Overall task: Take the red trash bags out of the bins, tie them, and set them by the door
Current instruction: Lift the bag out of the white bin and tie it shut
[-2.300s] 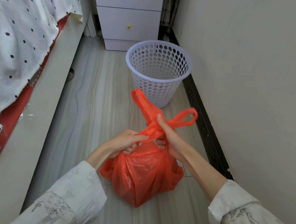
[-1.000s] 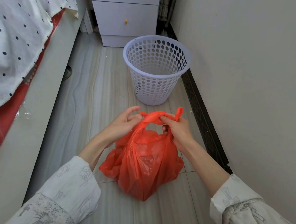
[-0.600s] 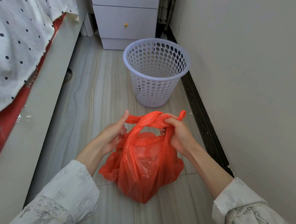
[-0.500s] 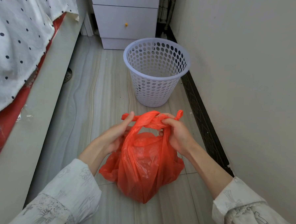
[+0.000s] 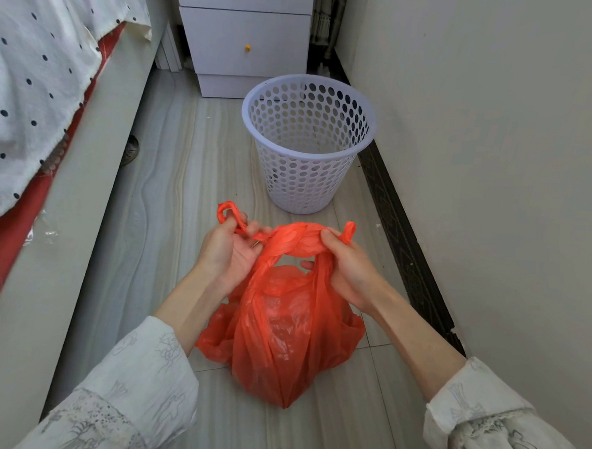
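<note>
A red trash bag [image 5: 282, 330] on the floor [image 5: 174, 170] is being knotted: one handle is pinched by the left hand [image 5: 228, 248], the other gripped by the right hand [image 5: 349, 266]. Tightening seems next.

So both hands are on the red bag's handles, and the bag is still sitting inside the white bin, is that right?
Not quite. The head view shows the red bag on the floor in front of the white bin, not inside it. The left hand and right hand do both grip its twisted handles.
</note>
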Available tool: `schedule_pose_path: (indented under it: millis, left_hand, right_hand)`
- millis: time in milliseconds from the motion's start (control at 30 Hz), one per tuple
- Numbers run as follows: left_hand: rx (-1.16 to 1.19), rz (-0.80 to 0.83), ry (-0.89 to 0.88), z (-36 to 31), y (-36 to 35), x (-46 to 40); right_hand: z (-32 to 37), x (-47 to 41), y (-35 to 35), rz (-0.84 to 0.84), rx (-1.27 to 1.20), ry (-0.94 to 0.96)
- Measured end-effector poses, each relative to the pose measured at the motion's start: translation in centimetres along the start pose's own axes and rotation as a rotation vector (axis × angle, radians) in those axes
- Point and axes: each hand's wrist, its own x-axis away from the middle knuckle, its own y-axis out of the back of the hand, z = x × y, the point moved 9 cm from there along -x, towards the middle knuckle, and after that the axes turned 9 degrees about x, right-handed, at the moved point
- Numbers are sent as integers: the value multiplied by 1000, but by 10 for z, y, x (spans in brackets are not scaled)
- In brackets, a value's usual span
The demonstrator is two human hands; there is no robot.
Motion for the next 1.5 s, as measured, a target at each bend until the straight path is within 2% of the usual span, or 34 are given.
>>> schedule_pose_path:
  millis: [233,300,367,433,500,567,633,767,967,1067,1133,1167,1300,1400,1500]
  left_hand:
    - [69,-86,-135,-26,15,1]
    - [67,-110,-144,-34,28,0]
    - [2,-122,-146,-37,37,0]
    - [-132,-139,-176,-40,44,1]
    - [-308,-161,-252,-48,51,3]
    - [-455,-192,-327,-59,62,4]
    - [-557,-232,-372,-67,76,5]
    - [-731,-287,-416,-72,96,2]
    - [-1035,-345,-479,-80,103,5]
    - [-1320,-445,-593,-83,96,14]
    - [-1367,-424,-680,-83,81,16]
    - [-1280,-379,-677,-83,78,14]
    - [-649,-215,-477,-80,87,5]
    - [-419,-191,-299,-61,96,6]
    - [-71,-263,-204,-46,102,8]
  right_hand:
    - [-5,10,-4,243,2,-128]
    - [-6,10,10,157,-61,-172]
    - [-9,7,26,32,-270,-178]
    - [-12,2,39,-89,-499,-162]
    - [-19,0,58,-266,-541,-190]
    - [-27,5,81,-459,-368,-199]
    - [-28,11,104,-620,-95,-155]
    - [-23,18,132,-793,285,-109]
    - [-29,34,165,-899,477,-122]
    - [-30,37,172,-905,539,-120]
    - [-26,32,173,-887,525,-79]
    - [-24,30,171,-865,487,-53]
    - [-14,30,162,-798,223,81]
    - [-27,35,155,-791,56,82]
    - [-56,40,137,-717,-107,-34]
